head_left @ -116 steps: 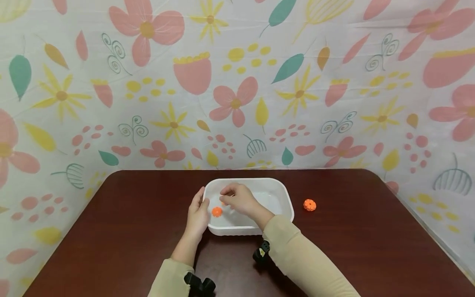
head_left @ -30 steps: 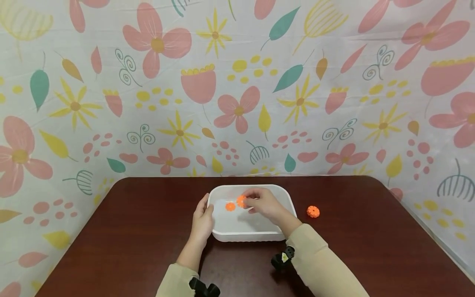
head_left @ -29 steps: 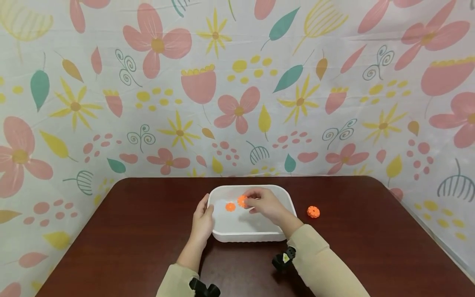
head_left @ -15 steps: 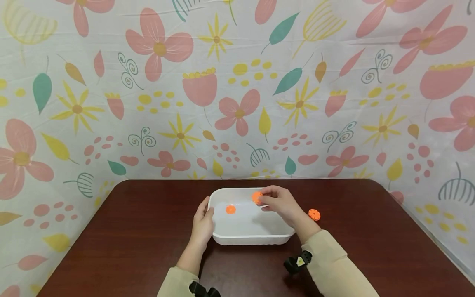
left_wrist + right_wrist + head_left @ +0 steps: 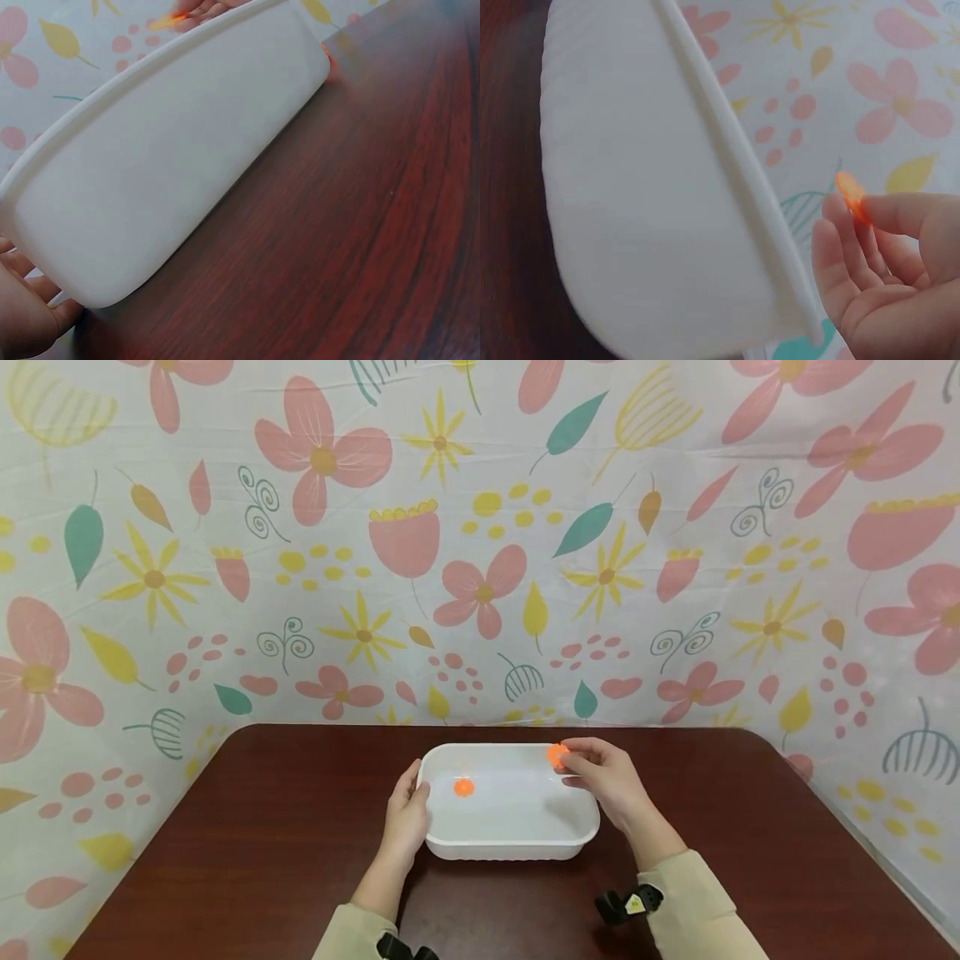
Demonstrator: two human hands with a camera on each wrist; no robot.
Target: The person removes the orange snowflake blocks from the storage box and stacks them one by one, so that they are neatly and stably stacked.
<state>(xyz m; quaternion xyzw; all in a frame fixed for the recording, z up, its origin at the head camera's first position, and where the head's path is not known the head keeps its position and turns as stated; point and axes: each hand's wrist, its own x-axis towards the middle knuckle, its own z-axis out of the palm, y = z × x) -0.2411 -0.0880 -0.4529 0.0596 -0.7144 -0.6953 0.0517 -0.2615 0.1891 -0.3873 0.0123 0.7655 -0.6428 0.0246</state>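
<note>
My right hand (image 5: 611,781) pinches a small orange notched disc (image 5: 557,756) between thumb and fingertips, above the back right rim of a white tray (image 5: 517,852). Edge-on, the same disc (image 5: 851,196) shows in the right wrist view, apart from the tray's side. With its thumb near the rim and fingers along the outside, my left hand (image 5: 405,818) holds the tray's left end. Another orange notched disc (image 5: 464,787) lies flat inside the tray, towards the left. In the left wrist view, my left fingers touch the tray's lower corner.
The tray stands on a dark reddish-brown table (image 5: 300,827). Behind the table hangs a flower-patterned cloth (image 5: 480,527). An orange piece (image 5: 328,52) peeks past the tray's far corner in the left wrist view; the right hand and forearm hide that spot from the head view.
My right hand has carried the pinched disc rightwards from over the tray's middle to its back right rim. The orange piece on the table is now hidden behind that arm. The left hand keeps its hold.
</note>
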